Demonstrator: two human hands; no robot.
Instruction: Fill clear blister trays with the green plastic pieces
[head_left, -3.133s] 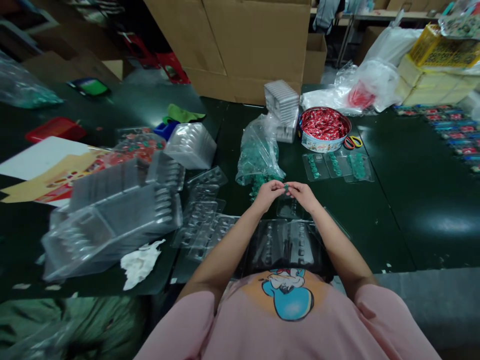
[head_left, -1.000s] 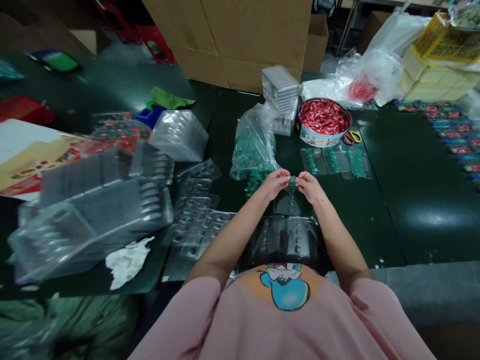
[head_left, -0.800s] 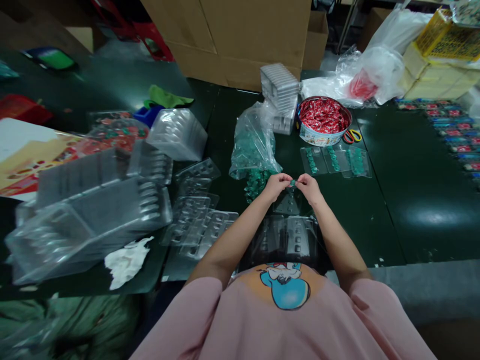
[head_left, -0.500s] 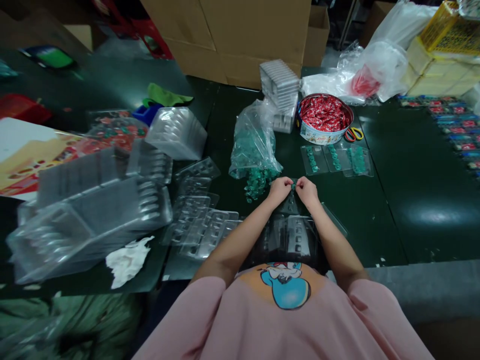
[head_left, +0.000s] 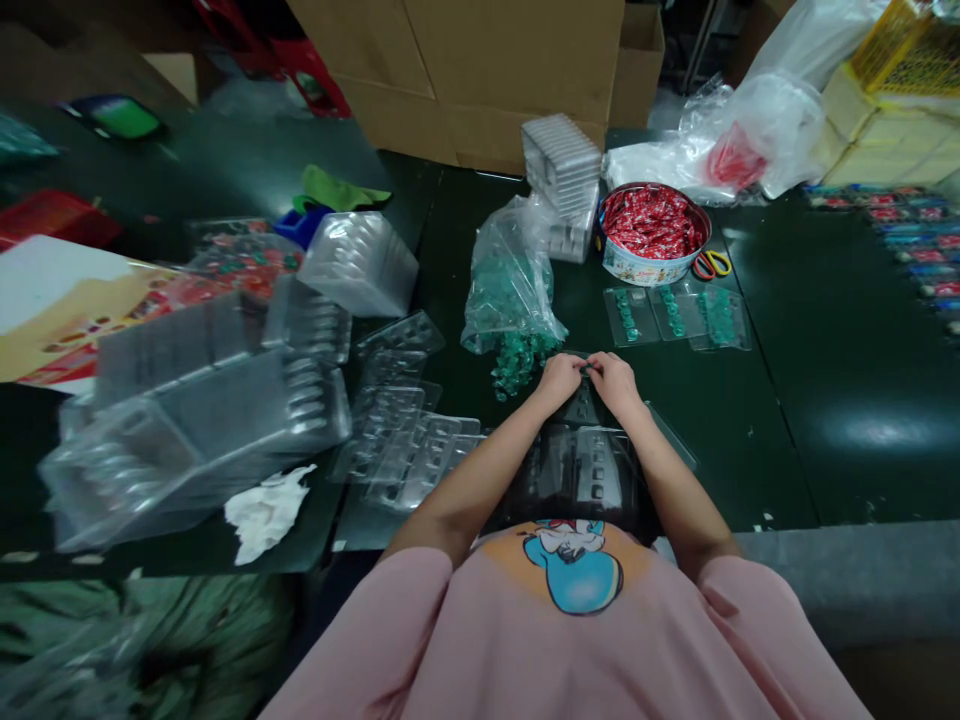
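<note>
My left hand [head_left: 559, 379] and my right hand [head_left: 613, 378] meet fingertip to fingertip, both closed in a pinch. Between them is a small green translucent piece [head_left: 585, 369], mostly covered by the fingers. Under the hands lies a clear plastic blister tray [head_left: 582, 407] with a row of small hollows. Just left of my left hand, loose green pieces [head_left: 516, 366] spill from a clear bag [head_left: 510, 280]. Beyond my right hand sit several blister trays [head_left: 643, 328] holding rows of green pieces. More clear trays [head_left: 598, 470] lie close to my body.
Stacked clear plastic packs [head_left: 195, 420] and loose blister trays [head_left: 420, 450] cover the left side. Behind stand a round tin [head_left: 652, 268] of red wrapped pieces, scissors [head_left: 711, 264], a stack of trays [head_left: 561, 165] and a large cardboard box [head_left: 480, 80]. A crumpled white tissue [head_left: 268, 512] lies near the front edge.
My fingers have drawn slightly closer together over the green piece, which shows less now. The whole view has shifted a little; the other things on the table look the same.
</note>
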